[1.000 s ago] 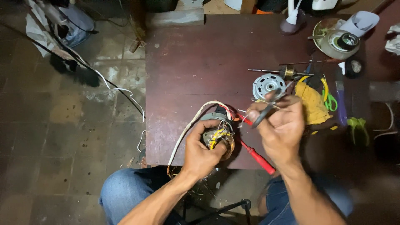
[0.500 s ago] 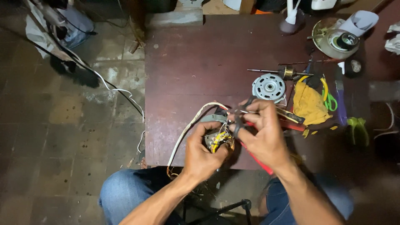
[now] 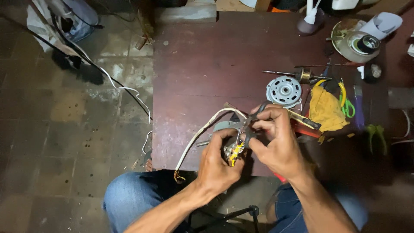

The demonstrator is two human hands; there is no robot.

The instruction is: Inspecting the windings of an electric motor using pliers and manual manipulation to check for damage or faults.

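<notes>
My left hand (image 3: 217,160) grips a small motor stator (image 3: 233,151) with yellow-sleeved wires at the near edge of the dark red table (image 3: 202,69). A white cable (image 3: 202,131) runs from it and hangs off the table's front. My right hand (image 3: 276,140) holds dark scissors (image 3: 250,125) by their loops, blades pointing down at the stator's wires, right next to my left thumb.
A round grey motor cover (image 3: 283,91) and a rotor shaft (image 3: 297,75) lie behind my hands. A yellow cloth (image 3: 326,108), green-handled tools (image 3: 346,103), a red-handled tool (image 3: 307,130) and a round fan housing (image 3: 355,41) sit at the right. Cables (image 3: 108,82) trail across the floor on the left.
My right hand has moved left from beside the motor cover to the stator, bringing the scissors over the wires. The left hand has stayed on the stator.
</notes>
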